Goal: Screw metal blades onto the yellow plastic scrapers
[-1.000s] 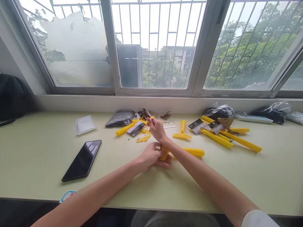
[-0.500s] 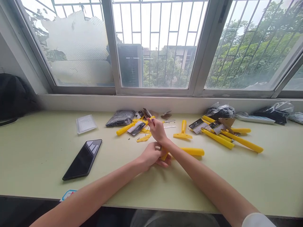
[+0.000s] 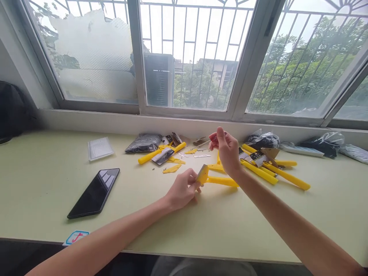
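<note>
The left hand [image 3: 181,189] is closed around one end of a yellow scraper [image 3: 220,181], the head pinched between thumb and fingers with its metal edge tilted up. The handle runs to the right, its far end reaching the right wrist. The right hand [image 3: 229,155] is raised, its fingers curled narrow on a thin-shafted tool [image 3: 204,143]; the shaft points left, well apart from the held scraper. Whether its tip touches anything cannot be told.

Just behind the held scraper lies a second yellow scraper [image 3: 215,168], partly hidden by the right hand. Farther back, loose yellow pieces [image 3: 171,168] and a pale strip [image 3: 202,156] lie near a left-hand pile of yellow handles [image 3: 148,157] and a printed card [image 3: 162,156], with a dark wrapped package [image 3: 143,143] beside it. To the right of the right hand, a heap of yellow scrapers [image 3: 287,175] takes up the room on that side.

Between the forearms, bare tabletop [image 3: 227,226] runs to the near edge, which the left forearm crosses. The phone [image 3: 93,193] sits well apart from the left hand; a label [image 3: 76,237] lies at the near edge. Along the back, the white ledge [image 3: 172,123] under the window bounds the table.
</note>
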Action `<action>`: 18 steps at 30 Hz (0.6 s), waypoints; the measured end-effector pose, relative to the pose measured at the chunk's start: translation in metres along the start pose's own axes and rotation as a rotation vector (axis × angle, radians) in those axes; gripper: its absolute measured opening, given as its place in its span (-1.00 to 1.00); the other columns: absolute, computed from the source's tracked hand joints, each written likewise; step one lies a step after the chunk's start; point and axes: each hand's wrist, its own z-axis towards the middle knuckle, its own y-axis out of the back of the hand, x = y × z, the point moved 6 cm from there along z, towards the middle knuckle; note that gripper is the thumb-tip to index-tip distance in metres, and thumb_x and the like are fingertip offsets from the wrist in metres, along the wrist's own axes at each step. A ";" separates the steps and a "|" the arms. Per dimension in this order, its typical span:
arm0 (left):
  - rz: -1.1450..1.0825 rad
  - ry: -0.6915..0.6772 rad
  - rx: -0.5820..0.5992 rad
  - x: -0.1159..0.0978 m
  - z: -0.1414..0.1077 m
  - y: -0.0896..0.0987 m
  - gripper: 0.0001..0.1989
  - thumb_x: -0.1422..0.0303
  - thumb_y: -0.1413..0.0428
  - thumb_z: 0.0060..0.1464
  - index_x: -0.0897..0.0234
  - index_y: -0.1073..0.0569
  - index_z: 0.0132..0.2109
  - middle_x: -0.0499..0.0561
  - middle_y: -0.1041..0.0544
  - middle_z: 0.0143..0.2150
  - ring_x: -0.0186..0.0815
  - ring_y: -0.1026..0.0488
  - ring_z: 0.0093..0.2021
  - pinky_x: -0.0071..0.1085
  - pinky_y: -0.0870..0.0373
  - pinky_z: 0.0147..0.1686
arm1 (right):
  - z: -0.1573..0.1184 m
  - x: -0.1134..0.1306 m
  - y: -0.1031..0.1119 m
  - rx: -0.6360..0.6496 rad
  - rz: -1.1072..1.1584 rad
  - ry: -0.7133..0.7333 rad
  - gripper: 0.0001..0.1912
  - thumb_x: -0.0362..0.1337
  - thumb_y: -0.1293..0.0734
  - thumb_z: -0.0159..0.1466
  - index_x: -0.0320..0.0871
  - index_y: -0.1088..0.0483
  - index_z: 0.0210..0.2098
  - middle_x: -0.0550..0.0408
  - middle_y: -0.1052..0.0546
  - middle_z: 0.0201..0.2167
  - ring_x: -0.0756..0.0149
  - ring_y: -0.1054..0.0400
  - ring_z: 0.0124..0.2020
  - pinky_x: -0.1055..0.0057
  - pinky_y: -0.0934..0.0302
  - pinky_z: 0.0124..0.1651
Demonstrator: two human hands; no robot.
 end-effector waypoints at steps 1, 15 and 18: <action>0.043 -0.032 0.005 0.000 0.000 0.000 -0.74 0.20 -0.21 0.13 0.23 -0.30 -0.28 0.09 -0.54 -0.25 -0.21 -0.55 -0.28 -0.48 -0.46 -0.62 | 0.000 0.008 0.011 0.002 0.011 0.001 -0.41 0.29 -0.27 0.27 -0.14 -0.43 -0.43 0.13 -0.42 -0.64 0.36 -0.34 -0.61 0.39 -0.30 -0.45; 0.493 -0.321 0.132 -0.011 -0.005 -0.003 -0.81 0.53 -0.09 0.07 0.22 -0.24 -0.40 0.02 -0.61 -0.09 -0.34 -0.50 -0.23 -0.45 -0.38 -0.26 | -0.061 0.009 0.048 0.162 -0.058 -0.146 -0.53 0.12 -0.31 0.34 -0.14 -0.46 -0.45 0.12 -0.44 -0.59 0.35 -0.36 -0.58 0.34 -0.33 -0.37; 0.517 -0.292 0.147 -0.009 -0.005 -0.004 -0.84 0.54 -0.07 0.06 0.19 -0.28 -0.28 0.00 -0.61 -0.10 -0.34 -0.47 -0.27 -0.43 -0.37 -0.24 | -0.074 0.004 0.051 0.188 -0.103 -0.139 -0.53 0.10 -0.27 0.38 -0.13 -0.46 -0.43 0.13 -0.43 -0.61 0.33 -0.35 -0.55 0.34 -0.30 -0.31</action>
